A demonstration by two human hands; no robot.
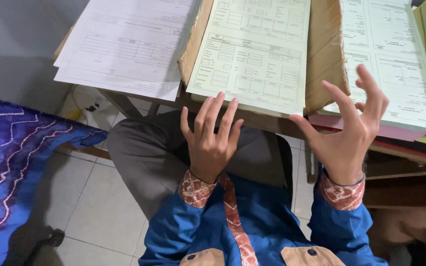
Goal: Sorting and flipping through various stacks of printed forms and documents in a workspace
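My left hand (212,140) is raised below the table edge, fingers straight and together, holding nothing; its fingertips reach the near edge of a pale yellow stack of printed forms (252,54). My right hand (348,130) hovers with its fingers spread and curled, empty, in front of a pale green stack of forms (395,54). A white stack of forms (124,44) lies to the left. Both sleeves are blue with red patterned cuffs.
Brown wrapping paper (324,49) lies under and between the stacks on a wooden table (267,122). A pink stack (400,130) shows beneath the green one. A blue patterned cloth (11,162) lies at the left above a white tiled floor (104,207).
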